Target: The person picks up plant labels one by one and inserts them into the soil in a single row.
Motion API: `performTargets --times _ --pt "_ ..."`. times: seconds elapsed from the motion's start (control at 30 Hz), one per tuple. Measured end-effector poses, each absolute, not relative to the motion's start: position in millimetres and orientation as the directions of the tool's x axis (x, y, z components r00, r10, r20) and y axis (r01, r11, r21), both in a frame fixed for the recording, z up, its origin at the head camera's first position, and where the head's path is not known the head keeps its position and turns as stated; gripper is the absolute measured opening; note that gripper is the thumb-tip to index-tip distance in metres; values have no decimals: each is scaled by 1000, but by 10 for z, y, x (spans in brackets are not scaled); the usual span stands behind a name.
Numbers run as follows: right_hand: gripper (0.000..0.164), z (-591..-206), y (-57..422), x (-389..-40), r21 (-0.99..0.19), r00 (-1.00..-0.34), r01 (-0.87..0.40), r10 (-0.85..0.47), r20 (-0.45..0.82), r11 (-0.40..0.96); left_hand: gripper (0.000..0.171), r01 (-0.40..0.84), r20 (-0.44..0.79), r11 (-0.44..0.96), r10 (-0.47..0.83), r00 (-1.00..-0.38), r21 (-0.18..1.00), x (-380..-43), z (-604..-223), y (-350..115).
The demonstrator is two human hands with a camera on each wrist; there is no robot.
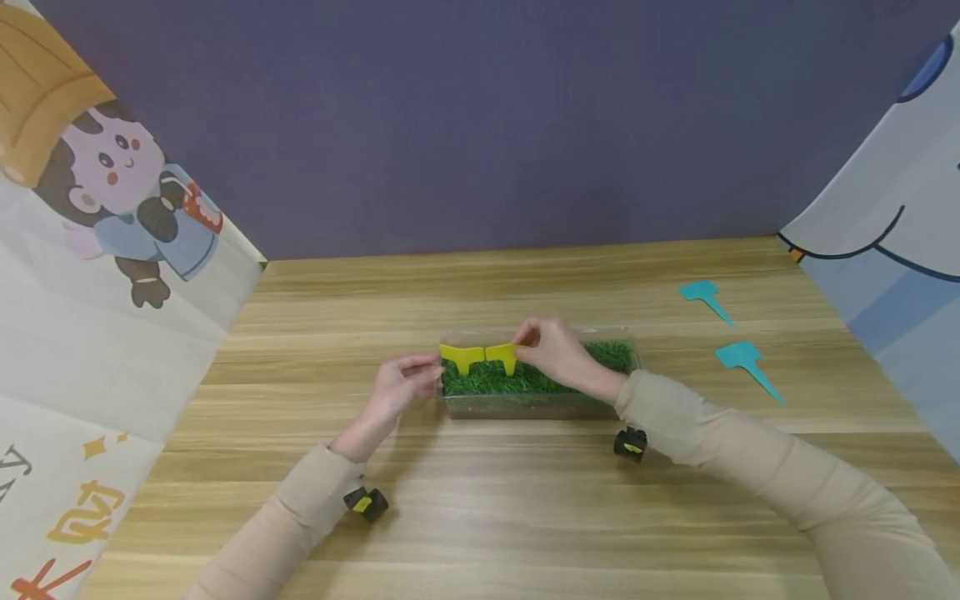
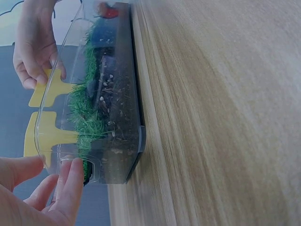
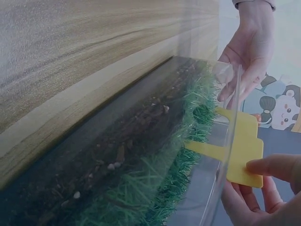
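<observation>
A clear plastic box [image 1: 540,407] holds dark soil [image 3: 127,146] topped with green artificial-looking grass [image 1: 536,383]. Two yellow T-shaped plant labels stand side by side in its left half, stems down in the grass. My right hand [image 1: 558,354] pinches the head of the right yellow plant label [image 3: 244,162] between thumb and fingers. The left yellow plant label [image 1: 463,358] stands beside it, near the box's left end. At that end my left hand [image 1: 397,387] rests its extended fingertips [image 2: 70,183] against the box wall, thumb apart.
Two blue T-shaped plant labels, a far one [image 1: 703,293] and a nearer one [image 1: 742,357], lie on the wooden table [image 1: 495,508] right of the box. A dark blue panel [image 1: 495,125] rises behind the table. Printed sheets with cartoon figures flank both sides.
</observation>
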State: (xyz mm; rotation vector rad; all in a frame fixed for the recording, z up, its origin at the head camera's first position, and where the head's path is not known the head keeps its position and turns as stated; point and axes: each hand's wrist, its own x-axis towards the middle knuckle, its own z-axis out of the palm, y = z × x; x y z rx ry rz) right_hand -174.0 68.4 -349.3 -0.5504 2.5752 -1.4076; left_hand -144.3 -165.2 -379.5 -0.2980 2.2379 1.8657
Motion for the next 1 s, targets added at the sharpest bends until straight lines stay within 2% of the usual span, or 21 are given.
performTargets --times 0.3,1.0 --pt "6 -3494 683 -1719 -830 -921 -236 -388 25 506 34 -285 -288 170 -8 -958 943 -1441 -3814 -1658" --pt "7 -3544 638 -1673 -762 -917 -329 -381 117 557 33 -282 -283 169 -21 -959 944 -1442 -3816 -1659"
